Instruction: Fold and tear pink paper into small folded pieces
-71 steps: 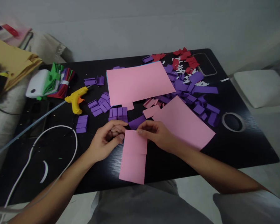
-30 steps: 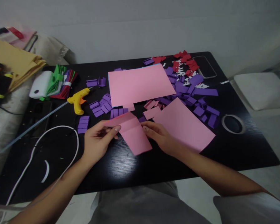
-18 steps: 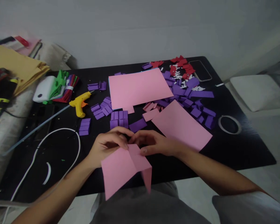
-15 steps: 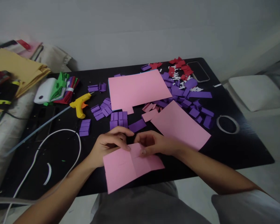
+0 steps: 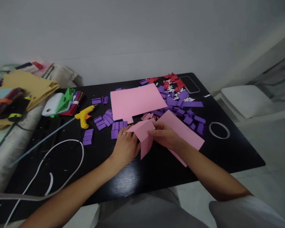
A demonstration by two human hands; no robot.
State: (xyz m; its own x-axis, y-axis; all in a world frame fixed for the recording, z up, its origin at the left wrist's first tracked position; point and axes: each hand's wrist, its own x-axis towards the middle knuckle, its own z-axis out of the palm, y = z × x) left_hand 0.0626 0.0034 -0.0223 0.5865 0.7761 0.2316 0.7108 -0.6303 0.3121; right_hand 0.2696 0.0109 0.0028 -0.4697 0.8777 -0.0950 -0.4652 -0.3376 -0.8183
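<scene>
A creased pink paper piece [image 5: 144,131] is raised above the table between my two hands. My right hand [image 5: 165,134] pinches its right edge between thumb and fingers. Beside its left part is my left hand [image 5: 126,144], back upward, a ring on one finger; its fingertips are partly hidden behind the paper, so its grip cannot be made out. A pink sheet [image 5: 184,131] lies under my right forearm. Farther back rests a larger pink sheet [image 5: 137,101]. Folded purple pieces [image 5: 118,128] lie just beyond my left hand.
A yellow glue gun [image 5: 84,116], a looped white cable [image 5: 82,155] and bundled coloured strips [image 5: 71,103] are on the left. Purple pieces [image 5: 180,110], red scraps [image 5: 173,79], a phone-shaped frame [image 5: 190,85] and a tape ring [image 5: 219,130] lie on the right.
The pink piece has been lifted away from the front edge and turned, its folds now bent. My left hand has moved forward, turning its back upward. The camera view has shifted.
</scene>
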